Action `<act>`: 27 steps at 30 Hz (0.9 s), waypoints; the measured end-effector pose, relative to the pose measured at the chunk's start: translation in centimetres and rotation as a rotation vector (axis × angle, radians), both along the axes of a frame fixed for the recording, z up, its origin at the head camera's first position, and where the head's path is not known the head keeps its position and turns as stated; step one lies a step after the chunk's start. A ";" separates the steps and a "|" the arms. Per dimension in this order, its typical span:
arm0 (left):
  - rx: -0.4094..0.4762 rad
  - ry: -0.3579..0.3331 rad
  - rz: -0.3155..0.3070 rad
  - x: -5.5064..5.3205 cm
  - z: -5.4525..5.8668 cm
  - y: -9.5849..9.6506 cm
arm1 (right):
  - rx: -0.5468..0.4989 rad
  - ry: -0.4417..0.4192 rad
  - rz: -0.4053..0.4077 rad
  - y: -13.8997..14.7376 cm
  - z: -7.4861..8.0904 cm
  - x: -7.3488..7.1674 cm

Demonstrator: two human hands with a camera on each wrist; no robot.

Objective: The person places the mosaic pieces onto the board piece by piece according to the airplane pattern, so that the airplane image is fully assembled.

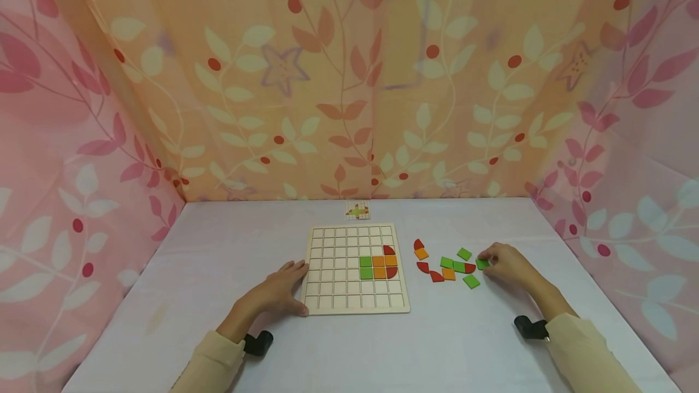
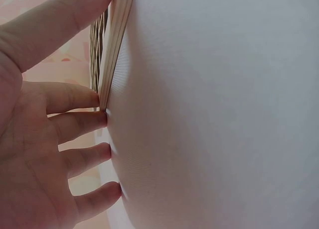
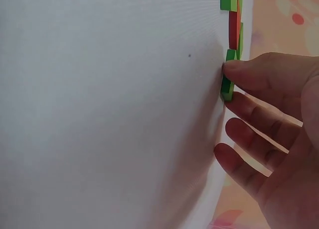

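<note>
On the right side of the white table [image 1: 437,344], in the head view, a green tile [image 1: 482,264] is pinched by the right hand [image 1: 503,264]. The wooden grid board [image 1: 333,284] is set to the left of that grip, with the loose tiles [image 1: 460,267] scattered between. The tile is seen as roughly square; no long axis is noted. On the board, a coloured patch [image 1: 379,272] is laid toward the near, right-hand side; most bare cells are found beyond it, to its left. That leftward line, across loose tiles and patch, is judged the relation that counts. The board's left edge is touched by the left hand [image 1: 281,290]; the tile is well apart from it.

Left wrist view: digits spread wide, nothing enclosed; the board's edge is met by thumb and forefinger.

Right wrist view: narrow pinch, the tile seen nearly edge-on between thumb and forefinger, other fingers held apart. Whether the tile is lifted off the table cannot be told.
</note>
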State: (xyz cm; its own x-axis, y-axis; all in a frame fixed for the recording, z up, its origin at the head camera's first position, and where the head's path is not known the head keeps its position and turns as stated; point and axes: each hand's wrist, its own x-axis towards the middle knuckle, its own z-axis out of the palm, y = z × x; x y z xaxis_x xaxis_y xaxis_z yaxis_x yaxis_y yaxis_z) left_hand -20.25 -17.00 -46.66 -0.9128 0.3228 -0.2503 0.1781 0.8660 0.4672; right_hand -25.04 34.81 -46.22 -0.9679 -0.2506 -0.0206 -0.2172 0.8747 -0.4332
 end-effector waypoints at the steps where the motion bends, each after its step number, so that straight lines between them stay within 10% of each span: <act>1: 0.000 0.000 0.000 0.0 0.0 0.0 | 0.000 0.005 0.001 0.0 0.0 0.0; 27: -0.007 0.019 -0.016 -0.2 -0.4 0.0 | -0.026 -0.004 -0.020 -1.8 1.4 0.1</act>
